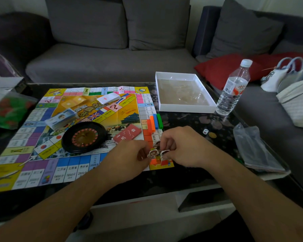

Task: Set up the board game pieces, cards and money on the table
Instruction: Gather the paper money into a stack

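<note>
A colourful paper game board (42, 142) lies flat on the dark table. Over its near right corner my left hand (129, 158) pinches a cardboard character pawn (152, 153). Right beside it my right hand (180, 145) pinches a second pawn (164, 152). On the board lie a black roulette wheel (84, 137), a red card deck (128, 133), a white card deck (108, 98) and a stack of play money (62, 119). Coloured plastic bars (155, 122) sit at the board's right edge. A white die (205, 131) and a coin (212, 135) rest on the table.
An open white box tray (184, 109) stands at the back right, with a plastic water bottle (233, 88) next to it. A clear plastic bag (255, 149) lies near the right edge. A grey sofa with cushions and bags surrounds the table.
</note>
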A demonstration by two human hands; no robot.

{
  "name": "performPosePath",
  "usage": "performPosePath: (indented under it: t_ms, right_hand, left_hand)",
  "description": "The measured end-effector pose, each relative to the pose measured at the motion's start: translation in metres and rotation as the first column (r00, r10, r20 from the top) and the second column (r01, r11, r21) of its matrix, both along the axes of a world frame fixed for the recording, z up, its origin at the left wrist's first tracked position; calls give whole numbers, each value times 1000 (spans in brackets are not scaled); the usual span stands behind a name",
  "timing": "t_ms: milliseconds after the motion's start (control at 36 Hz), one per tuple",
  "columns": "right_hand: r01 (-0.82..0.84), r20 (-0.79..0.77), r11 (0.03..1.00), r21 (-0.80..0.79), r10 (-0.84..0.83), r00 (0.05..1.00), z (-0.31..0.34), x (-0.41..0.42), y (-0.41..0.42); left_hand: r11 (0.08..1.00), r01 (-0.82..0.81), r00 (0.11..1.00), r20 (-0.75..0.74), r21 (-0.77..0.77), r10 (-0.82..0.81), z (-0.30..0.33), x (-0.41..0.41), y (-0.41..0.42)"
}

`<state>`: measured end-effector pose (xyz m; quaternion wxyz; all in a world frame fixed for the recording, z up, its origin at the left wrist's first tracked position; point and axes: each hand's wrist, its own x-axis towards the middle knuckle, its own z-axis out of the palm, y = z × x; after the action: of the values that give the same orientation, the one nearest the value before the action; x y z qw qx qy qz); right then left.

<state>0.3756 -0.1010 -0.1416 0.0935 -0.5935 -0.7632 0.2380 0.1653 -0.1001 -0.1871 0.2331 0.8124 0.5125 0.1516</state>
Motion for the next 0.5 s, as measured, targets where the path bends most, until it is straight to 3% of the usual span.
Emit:
performPosePath:
  t_ms: [222, 389, 500]
  right_hand:
    - [-5, -3, 996, -90, 4, 1000, 12, 20, 0]
    - [68, -10, 998, 11, -68, 998, -4, 20, 17]
    - [12, 26, 1000, 10, -12, 1000, -12, 13, 24]
  left_hand:
    - [996, -12, 1000, -19, -92, 10, 2, -2, 2]
    - [994, -113, 988, 110, 12, 111, 9, -2, 13]
    - [991, -122, 979, 173, 48, 112, 21, 8, 22]
